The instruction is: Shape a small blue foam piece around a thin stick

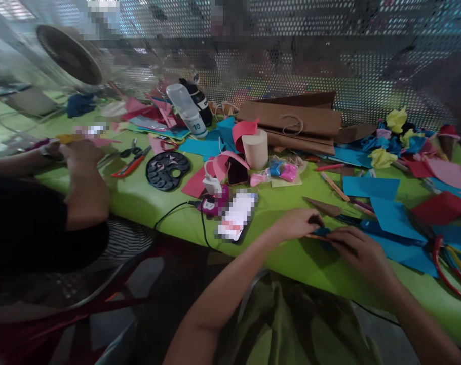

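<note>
Near the table's front edge, my left hand point(299, 223) is closed, its fingers bent over a small piece of blue paper point(321, 231). Facing it from the right, my right hand point(356, 245) pinches the same blue piece. A thin orange strip point(314, 236) shows below my left fingertips; I cannot tell whether it is a pencil or paper. Just beyond my hands lie a brown paper cone point(321, 206) and cut blue paper sheets point(395, 218). Scissors with red handles point(438, 253) rest at the right edge.
A phone point(236, 215) and a purple power adapter point(214, 203) with cables lie left of my hands. Behind stand a paper roll point(256, 149), brown paper point(291, 119) and bottles point(187, 109). At left, a person's hands point(80, 149) work beside orange-handled scissors point(129, 166).
</note>
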`<state>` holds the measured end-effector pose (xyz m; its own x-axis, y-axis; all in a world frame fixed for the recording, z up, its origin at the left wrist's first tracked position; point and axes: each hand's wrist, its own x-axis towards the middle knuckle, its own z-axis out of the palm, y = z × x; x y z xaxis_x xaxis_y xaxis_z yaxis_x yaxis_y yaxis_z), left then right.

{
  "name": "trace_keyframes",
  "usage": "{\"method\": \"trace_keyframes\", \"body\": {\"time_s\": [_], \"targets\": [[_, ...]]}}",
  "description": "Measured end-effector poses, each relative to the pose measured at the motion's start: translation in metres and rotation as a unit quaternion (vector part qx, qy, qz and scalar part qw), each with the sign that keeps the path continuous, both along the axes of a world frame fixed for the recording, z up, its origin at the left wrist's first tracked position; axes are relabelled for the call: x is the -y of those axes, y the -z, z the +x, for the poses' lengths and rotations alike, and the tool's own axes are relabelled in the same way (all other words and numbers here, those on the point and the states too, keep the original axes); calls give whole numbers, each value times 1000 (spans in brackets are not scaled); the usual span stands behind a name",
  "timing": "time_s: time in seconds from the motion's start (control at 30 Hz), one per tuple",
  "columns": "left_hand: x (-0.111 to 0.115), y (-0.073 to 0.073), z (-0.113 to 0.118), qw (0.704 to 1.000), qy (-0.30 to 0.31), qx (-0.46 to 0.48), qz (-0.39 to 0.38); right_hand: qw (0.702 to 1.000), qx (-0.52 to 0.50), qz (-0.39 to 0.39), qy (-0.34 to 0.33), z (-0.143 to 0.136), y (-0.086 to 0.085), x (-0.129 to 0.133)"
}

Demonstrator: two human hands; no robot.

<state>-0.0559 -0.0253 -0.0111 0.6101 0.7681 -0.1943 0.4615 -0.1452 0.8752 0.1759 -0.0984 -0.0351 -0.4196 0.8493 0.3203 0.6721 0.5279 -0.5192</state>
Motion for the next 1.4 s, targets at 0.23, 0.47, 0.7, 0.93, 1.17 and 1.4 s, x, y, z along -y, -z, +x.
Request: {"method": "trace_keyframes", "body": {"time_s": [0.23,0.47,0.7,0.93,1.17,1.4], "targets": [[4,-8,1,998,-6,-40,42,997,62,52,0,0,13,2],[6,-3,2,999,-6,-1,39,996,69,63,4,0,13,2],[9,-1,9,998,-11,55,9,998,45,35,21,-3,1,4],[1,11,7,989,-15,123,-86,999,5,48,10,-2,-1,7],[-4,24,5,980,-10,152,-129,997,16,76,-15,1,3,9],[-3,22,5,980,-6,151,-131,994,29,100,-13,0,7,11]]}}
